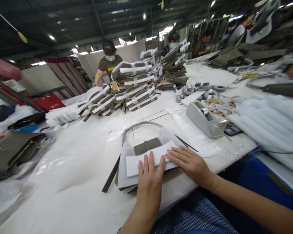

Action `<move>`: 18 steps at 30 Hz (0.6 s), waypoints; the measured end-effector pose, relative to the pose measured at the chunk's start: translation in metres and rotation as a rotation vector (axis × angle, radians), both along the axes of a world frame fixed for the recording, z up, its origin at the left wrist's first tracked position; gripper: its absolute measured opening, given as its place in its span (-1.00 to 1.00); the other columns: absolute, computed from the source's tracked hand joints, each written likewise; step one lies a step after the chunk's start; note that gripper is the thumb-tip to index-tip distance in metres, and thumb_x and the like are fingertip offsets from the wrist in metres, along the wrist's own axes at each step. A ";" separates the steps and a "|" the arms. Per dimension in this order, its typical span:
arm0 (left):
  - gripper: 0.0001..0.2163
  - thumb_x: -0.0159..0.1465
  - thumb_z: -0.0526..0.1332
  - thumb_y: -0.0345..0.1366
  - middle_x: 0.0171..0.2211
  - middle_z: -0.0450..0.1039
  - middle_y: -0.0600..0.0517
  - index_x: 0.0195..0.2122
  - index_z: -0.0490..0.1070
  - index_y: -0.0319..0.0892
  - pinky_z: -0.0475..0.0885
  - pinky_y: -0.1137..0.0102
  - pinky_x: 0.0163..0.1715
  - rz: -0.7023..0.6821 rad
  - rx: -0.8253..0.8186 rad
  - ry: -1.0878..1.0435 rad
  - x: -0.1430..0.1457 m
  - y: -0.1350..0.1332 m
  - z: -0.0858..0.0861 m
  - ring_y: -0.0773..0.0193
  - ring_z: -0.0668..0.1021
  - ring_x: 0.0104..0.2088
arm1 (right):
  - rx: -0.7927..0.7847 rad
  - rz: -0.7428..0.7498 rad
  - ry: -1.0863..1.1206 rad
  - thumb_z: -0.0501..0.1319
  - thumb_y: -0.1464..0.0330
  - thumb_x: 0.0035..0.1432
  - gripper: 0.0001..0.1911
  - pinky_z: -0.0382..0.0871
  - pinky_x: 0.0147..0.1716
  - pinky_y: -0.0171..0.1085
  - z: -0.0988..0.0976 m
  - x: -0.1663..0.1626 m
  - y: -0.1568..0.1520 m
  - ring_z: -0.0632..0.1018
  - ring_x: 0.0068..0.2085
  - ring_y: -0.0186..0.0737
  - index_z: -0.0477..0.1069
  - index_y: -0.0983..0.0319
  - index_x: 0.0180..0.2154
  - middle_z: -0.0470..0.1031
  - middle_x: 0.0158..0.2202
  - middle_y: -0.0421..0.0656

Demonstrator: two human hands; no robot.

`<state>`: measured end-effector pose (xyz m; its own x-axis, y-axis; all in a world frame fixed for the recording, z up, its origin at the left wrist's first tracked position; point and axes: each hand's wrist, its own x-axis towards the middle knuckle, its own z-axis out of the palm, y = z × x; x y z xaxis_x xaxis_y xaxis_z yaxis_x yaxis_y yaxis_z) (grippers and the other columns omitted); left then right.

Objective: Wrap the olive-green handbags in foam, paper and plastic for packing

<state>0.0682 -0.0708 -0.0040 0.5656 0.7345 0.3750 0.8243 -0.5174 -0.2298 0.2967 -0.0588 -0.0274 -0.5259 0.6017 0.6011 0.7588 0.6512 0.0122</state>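
Observation:
In front of me on the white table lies an olive-grey handbag, partly covered by a thin white sheet. Its wrapped handle arches away toward the far side. A folded strip of white foam padding rests across the bag. My left hand presses flat on the strip, fingers extended. My right hand lies on the strip's right end, its fingers stretched out too. A dark strap sticks out at the bag's left side. The bag's near edge is partly hidden by my hands.
A grey tape dispenser stands right of the bag. Behind it are rolled grey straps. Stacked wrapped bags rise at the back, near a masked co-worker. Foam sheets lie right, another olive bag left.

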 end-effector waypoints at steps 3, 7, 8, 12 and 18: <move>-0.43 0.27 0.15 -0.50 0.34 0.11 -0.23 0.31 0.20 -0.06 0.47 -0.11 0.05 -0.006 0.038 -0.046 0.003 0.001 -0.007 -0.25 0.37 0.21 | -0.002 -0.019 0.009 -0.01 0.46 0.42 -0.52 0.28 0.25 0.01 0.000 -0.003 -0.002 0.39 0.24 -0.14 0.18 0.12 0.31 0.38 0.21 -0.12; -0.45 0.29 0.11 -0.47 0.34 0.12 -0.15 0.31 0.19 -0.08 0.47 -0.14 0.06 -0.030 0.068 -0.096 0.001 0.004 -0.018 -0.25 0.34 0.23 | -0.017 -0.041 0.023 0.01 0.45 0.42 -0.53 0.25 0.26 0.07 0.000 -0.005 -0.005 0.36 0.26 -0.13 0.19 0.13 0.30 0.41 0.19 -0.09; -0.44 0.29 0.10 -0.48 0.34 0.12 -0.13 0.33 0.16 -0.07 0.46 -0.13 0.06 -0.034 0.067 -0.105 0.000 0.005 -0.019 -0.24 0.34 0.24 | -0.024 -0.052 0.021 0.02 0.45 0.41 -0.54 0.23 0.27 0.08 0.000 -0.005 -0.006 0.36 0.26 -0.13 0.20 0.12 0.30 0.42 0.18 -0.09; -0.41 0.30 0.08 -0.50 0.34 0.15 -0.07 0.35 0.10 -0.01 0.47 -0.06 0.09 -0.047 0.053 -0.140 -0.005 0.006 -0.018 -0.17 0.34 0.24 | -0.022 -0.088 0.020 0.04 0.46 0.41 -0.55 0.15 0.31 0.09 0.002 -0.007 -0.006 0.38 0.24 -0.17 0.23 0.10 0.27 0.45 0.15 -0.11; -0.39 0.31 0.07 -0.54 0.35 0.11 -0.04 0.35 0.08 0.03 0.44 -0.04 0.12 -0.034 0.034 -0.158 -0.005 0.004 -0.017 -0.14 0.30 0.28 | -0.019 -0.090 0.044 0.02 0.49 0.40 -0.53 0.08 0.32 0.15 0.009 -0.013 -0.008 0.35 0.26 -0.14 0.23 0.12 0.27 0.42 0.19 -0.10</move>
